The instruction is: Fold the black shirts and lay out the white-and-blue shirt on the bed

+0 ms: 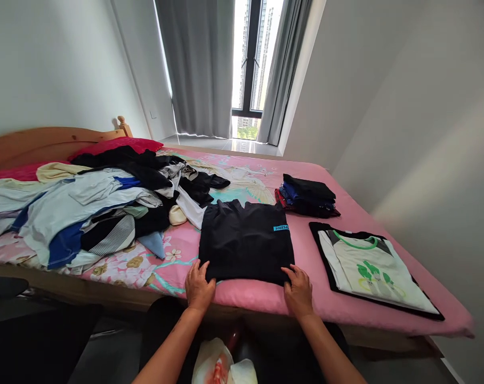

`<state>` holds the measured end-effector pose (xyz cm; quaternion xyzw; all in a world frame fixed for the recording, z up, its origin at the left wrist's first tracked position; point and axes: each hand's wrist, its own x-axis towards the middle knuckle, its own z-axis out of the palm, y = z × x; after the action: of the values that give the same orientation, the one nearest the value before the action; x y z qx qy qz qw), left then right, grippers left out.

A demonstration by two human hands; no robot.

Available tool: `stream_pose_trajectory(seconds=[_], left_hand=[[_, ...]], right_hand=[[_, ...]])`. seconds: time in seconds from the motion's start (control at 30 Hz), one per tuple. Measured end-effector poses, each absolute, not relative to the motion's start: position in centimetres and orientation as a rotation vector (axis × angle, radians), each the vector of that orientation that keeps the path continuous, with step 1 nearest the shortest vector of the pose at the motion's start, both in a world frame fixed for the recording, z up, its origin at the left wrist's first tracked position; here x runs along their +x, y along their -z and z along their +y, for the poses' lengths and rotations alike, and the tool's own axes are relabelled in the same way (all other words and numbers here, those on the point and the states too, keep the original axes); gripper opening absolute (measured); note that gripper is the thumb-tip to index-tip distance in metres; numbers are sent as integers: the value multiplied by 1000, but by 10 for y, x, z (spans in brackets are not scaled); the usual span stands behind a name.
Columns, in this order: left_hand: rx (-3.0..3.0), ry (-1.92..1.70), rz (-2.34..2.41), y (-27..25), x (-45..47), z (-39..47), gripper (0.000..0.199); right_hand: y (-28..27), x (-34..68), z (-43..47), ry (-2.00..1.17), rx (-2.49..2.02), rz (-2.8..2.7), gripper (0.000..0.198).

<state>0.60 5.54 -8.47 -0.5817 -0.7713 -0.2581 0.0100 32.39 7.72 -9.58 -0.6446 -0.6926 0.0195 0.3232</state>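
Two near corners of a flat black garment point(245, 242) are being touched by bare hands, the left corner by the left hand point(199, 288) and the right corner by the right hand point(298, 290). On each hand the thumb and forefinger are being held slightly apart at the cloth's edge; whether fabric is being pinched between them cannot be told. The garment is being supported by the pink-covered bed point(250, 295), close to its near edge, and a blue label point(281, 228) with upside-down lettering is being displayed near its right side. On the left, a red pillow point(144, 143) is being partly covered by a loose heap of clothes point(102, 194). On the right, a white shirt point(349, 258) with a green collar is being bordered by black cloth point(314, 229) beneath; behind them, a folded dark stack point(308, 194) is being supported by the bed
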Motion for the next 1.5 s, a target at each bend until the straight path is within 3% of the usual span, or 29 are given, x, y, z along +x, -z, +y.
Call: stream_pose_trajectory(seconds=[0.37,0.47,0.67,0.77,0.87,1.2,1.33,1.5], left_hand=[[-1911,710,-2417,68,9,58,50],[-1981,662,-2406,37,4,82,46],[-2062,669,-2121,-22,-9,131,62],[-2323,321,-2109,3,-15,123,62],[-2353,193,-2200,40,-19,104,68],[-2342,339,-2148,57,-29,69,58],[-2499,617,-1811,64,-39,54,64],[-2800,649,-1527,73,-52,49,55]], right_hand=[[92,333,77,-59,-1680,-1839,48],[63,338,102,-73,-1614,-1929,42],[14,354,158,-10,-1531,-1929,48],[38,356,146,-104,-1486,-2075,39],[73,356,122,-156,-1491,-2118,44],[80,367,95,-150,-1394,-2267,39],[82,371,78,-5,-1249,-2346,55],[90,379,78,80,-1125,-2437,53]])
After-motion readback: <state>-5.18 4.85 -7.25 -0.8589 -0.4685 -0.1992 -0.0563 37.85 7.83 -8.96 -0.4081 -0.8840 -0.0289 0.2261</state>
